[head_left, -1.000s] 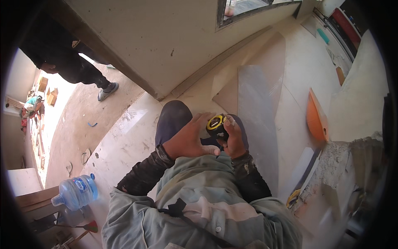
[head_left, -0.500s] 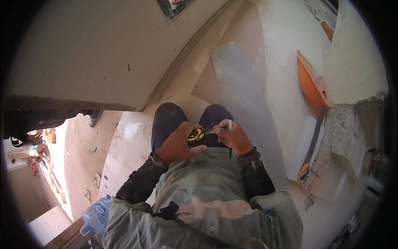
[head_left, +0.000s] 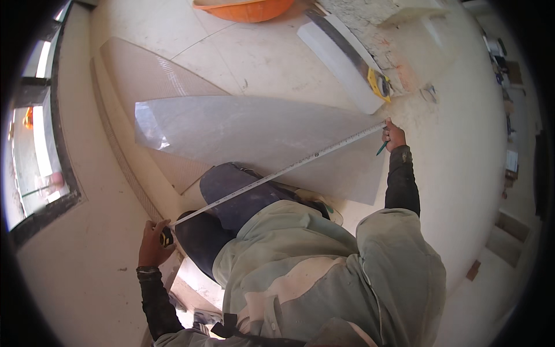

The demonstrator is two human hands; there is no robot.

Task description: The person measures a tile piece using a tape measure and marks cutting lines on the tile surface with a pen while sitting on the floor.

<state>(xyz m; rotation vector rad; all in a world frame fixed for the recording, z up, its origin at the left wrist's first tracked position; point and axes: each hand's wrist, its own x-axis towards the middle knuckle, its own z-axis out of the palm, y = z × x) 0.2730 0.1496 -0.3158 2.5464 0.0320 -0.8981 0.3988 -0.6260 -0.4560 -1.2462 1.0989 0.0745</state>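
Note:
My left hand (head_left: 154, 246), low at the left beside my knee, grips the dark-and-yellow case of a tape measure (head_left: 166, 237). From the case its pale blade (head_left: 283, 171) is drawn out in a straight slant, passing over my knees and the grey sheet (head_left: 248, 124) on the floor. Far to the right, my right hand (head_left: 395, 136) pinches the end of the blade, close to the sheet's right end. A green pen (head_left: 381, 148) also sticks out from between the right hand's fingers, pointing down and left.
Beneath the grey sheet lies a tan ribbed sheet (head_left: 139, 69). An orange basin (head_left: 245, 10) stands at the top edge. A yellow-handled tool (head_left: 378, 85) rests by a white strip (head_left: 338, 66) and rough masonry (head_left: 399, 49). A wall with a dark-framed opening (head_left: 69, 173) rises at left.
My hands, close together over my lap before, are now spread wide with the tape blade pulled out between them. The view has turned to the right.

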